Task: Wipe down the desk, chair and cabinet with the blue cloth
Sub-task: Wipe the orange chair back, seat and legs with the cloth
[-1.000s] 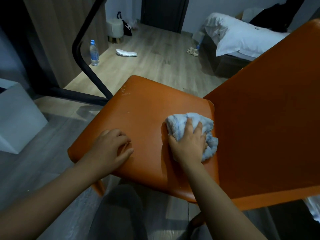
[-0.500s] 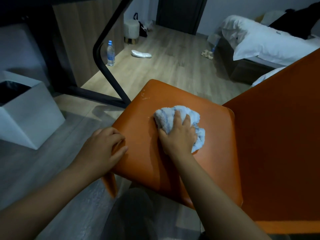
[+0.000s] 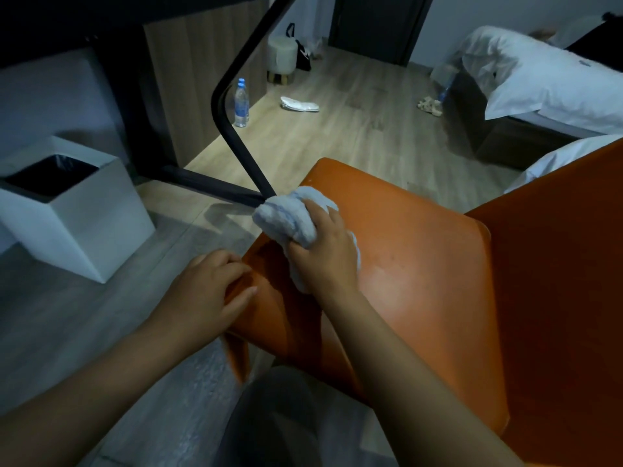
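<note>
Right hand [image 3: 325, 254]: fingers gripped blue cloth [image 3: 286, 217] at orange chair seat [image 3: 404, 264] edge.
Left hand [image 3: 205, 291]: fingers curled over seat's front corner.

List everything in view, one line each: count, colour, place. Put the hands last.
chair: 1, orange, centre and right
blue cloth: 1, pale blue, bunched at the seat's left edge
desk leg: 1, black, upper left, behind the chair
bin: 1, white with black liner, floor at left
water bottle: 1, clear with blue cap, floor beyond the desk leg
slipper: 1, white, floor at mid-room
stool: 1, pale, far end near the door
bed: 1, white bedding, upper right
left hand: 1, holds the seat's near-left corner
right hand: 1, grips the blue cloth
</note>
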{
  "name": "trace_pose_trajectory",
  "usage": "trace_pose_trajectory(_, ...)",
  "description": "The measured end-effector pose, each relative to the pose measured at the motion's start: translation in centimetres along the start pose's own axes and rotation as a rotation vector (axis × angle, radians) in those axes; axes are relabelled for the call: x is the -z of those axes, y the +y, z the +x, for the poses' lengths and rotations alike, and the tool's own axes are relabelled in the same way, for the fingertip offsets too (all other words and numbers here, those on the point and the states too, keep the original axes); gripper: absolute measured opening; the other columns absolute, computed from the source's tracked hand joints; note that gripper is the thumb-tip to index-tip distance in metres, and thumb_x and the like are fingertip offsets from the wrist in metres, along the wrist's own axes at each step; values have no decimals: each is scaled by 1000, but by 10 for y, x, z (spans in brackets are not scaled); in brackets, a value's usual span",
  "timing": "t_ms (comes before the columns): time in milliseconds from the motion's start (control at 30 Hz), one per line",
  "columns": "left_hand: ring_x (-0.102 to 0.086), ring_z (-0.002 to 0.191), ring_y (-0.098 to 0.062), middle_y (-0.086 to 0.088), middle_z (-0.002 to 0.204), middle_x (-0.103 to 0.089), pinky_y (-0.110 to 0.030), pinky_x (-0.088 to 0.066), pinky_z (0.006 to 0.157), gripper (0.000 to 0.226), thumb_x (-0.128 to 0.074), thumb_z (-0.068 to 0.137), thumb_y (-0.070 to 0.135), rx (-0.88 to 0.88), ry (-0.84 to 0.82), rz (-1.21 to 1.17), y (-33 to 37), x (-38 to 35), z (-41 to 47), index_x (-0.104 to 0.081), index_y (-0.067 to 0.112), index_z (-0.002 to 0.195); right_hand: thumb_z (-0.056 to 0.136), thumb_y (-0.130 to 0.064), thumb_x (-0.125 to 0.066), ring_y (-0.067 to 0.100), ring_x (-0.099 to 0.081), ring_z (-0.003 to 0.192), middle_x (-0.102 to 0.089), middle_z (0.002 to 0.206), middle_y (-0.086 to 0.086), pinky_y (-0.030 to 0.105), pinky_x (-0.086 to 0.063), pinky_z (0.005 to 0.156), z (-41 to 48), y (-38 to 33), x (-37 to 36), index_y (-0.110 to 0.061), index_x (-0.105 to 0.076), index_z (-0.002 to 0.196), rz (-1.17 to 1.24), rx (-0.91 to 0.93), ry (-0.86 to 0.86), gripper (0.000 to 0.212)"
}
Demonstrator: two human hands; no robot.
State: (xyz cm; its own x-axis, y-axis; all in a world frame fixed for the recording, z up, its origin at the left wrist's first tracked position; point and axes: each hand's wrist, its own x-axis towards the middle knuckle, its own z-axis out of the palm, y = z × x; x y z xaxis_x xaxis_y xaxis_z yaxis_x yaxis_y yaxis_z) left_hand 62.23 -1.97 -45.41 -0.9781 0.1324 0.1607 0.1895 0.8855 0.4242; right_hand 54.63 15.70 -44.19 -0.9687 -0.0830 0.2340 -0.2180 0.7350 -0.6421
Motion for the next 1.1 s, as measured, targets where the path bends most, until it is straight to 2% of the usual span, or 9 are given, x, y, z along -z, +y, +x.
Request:
trace_pose_trajectory(133,-43,103,-5,10,114,-54,-23,-34,81,60,-32,81,63,-36,-2,23,15,1,-5,-63,25,117,71,-34,-57,20,-52,120,-53,134,-3,50,-43,98,-27,19,39,-32,-50,134,12,0,121,63)
trace_pose_trajectory(333,-45,108,-11,8,118,-53,-25,-36,85,41,-48,91,49,-103,15,28,54,-9,-13,-61,23,121,70,-42,-50,15,-54,115,-55,131,-8,45,-46,93,-83,64,104,-34,-52,132,-70,-70,196,62)
trace_pose_trajectory(467,-47,106,-13,7,116,-54,-30,-44,86,38,-53,91,46,-141,49,-18,78,-20,-20,-63,22,118,79,-33,-64,19,-53,116,-52,136,-2,36,-46,91,-117,80,130,-31,-49,137,-127,-181,260,60)
trace_pose_trajectory(533,-46,106,-12,8,115,-54,-30,-44,86,37,-55,90,44,-158,31,-23,88,-27,-23,-62,22,118,81,-32,-66,23,-53,118,-51,137,2,36,-46,90,-132,88,138,-29,-47,139,-145,-235,282,61)
trace_pose_trajectory(633,-45,105,-8,9,115,-53,-26,-38,83,37,-54,90,45,-184,19,-36,100,-37,-27,-61,23,120,82,-36,-64,28,-51,121,-49,138,6,42,-44,95,-151,99,137,-28,-43,141,-182,-313,289,63)
trace_pose_trajectory(700,-45,106,-9,9,116,-52,-25,-36,83,38,-53,90,45,-186,20,-37,105,-42,-28,-60,24,121,81,-47,-59,33,-40,132,-38,149,7,52,-38,104,-160,104,129,-30,-33,146,-237,-383,231,73)
trace_pose_trajectory(767,-44,108,-9,9,117,-52,-24,-36,83,39,-52,91,46,-177,8,-31,107,-46,-31,-59,24,122,81,-55,-57,36,-28,140,-23,157,8,55,-31,109,-163,105,118,-31,-21,151,-303,-440,161,82)
trace_pose_trajectory(1100,-47,106,-13,5,114,-55,-27,-39,85,39,-56,89,43,-94,32,12,88,-41,-51,-62,20,120,85,-48,-60,41,-21,141,-12,161,12,59,-23,110,-152,83,82,-27,-16,154,-309,-353,143,85)
